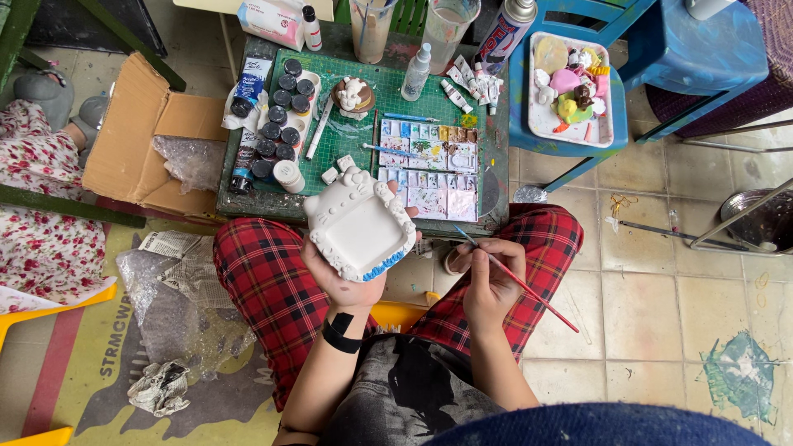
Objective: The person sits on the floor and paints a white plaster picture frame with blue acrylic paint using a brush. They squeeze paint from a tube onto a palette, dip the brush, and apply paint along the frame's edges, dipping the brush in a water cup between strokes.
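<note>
A white ceramic tray [360, 225] with a partly blue edge is resting tilted in the left hand [343, 277], fingers gripping beneath it, while the right hand [489, 281] is pinching a thin paintbrush [516, 279]; a paint palette [429, 169] is lying at twelve o'clock on the tabletop [492, 177], within reach.

Palette [429, 169] right of paint jars [279, 124]
</note>
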